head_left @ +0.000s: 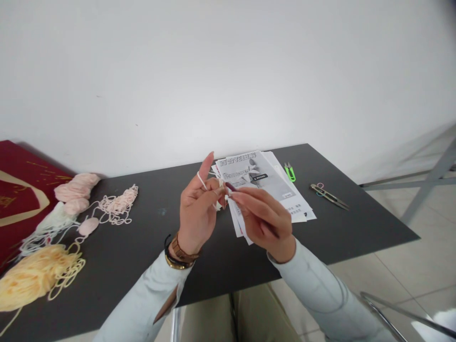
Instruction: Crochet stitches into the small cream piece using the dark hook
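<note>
Over the middle of the dark table, my two hands meet at a small piece of white crochet work (pixel 220 205), mostly hidden by fingers. My left hand (pixel 199 209) pinches it between thumb and fingers. White yarn (pixel 201 180) loops round the raised left index finger. In my right hand (pixel 265 216) is a slim dark crochet hook (pixel 231 187), held like a pen, its tip at the white work. Printed sheets (pixel 281 190) with a picture and text lie just behind and under my hands.
Pink yarn (pixel 78 187), a loose pink tangle (pixel 119 204), white yarn (pixel 53 223) and yellow yarn (pixel 39 275) lie at the left by a red bag (pixel 14 204). Green thread snips (pixel 289 172) and metal snips (pixel 329 196) rest on the table (pixel 370 228) at the right. A wall stands behind.
</note>
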Action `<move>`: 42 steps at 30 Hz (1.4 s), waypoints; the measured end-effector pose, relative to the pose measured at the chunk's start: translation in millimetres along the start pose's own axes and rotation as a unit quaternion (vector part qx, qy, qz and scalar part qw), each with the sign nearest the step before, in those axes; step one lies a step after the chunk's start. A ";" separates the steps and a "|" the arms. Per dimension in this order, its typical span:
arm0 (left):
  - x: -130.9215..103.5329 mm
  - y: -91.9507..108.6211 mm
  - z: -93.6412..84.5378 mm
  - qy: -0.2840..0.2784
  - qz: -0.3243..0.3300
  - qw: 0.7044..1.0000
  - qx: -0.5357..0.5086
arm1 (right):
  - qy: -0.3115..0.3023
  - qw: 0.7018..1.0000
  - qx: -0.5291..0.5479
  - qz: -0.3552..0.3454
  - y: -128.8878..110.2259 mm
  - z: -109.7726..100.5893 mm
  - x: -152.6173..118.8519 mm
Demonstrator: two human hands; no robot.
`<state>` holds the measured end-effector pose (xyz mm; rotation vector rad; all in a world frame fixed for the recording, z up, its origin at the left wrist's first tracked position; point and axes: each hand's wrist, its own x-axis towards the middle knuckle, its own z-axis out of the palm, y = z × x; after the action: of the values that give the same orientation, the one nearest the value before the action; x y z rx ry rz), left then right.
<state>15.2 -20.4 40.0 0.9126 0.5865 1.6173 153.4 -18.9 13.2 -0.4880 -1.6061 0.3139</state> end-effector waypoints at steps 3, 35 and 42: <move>0.5 10.6 2.0 0.015 -0.088 0.992 -0.092 | -0.076 0.990 -0.068 -0.096 4.2 -5.7 -1.5; 7.0 32.4 -11.0 -0.107 -0.151 0.976 -0.110 | 0.097 0.916 0.334 0.199 6.3 -2.2 17.2; 6.4 33.7 -11.4 -0.129 -0.158 0.969 -0.137 | 0.059 0.927 0.331 0.166 7.5 -7.5 19.1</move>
<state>-14.1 -21.3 61.2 0.7636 0.2993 1.2304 160.9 -3.7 27.0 -0.2409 -1.1965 1.0233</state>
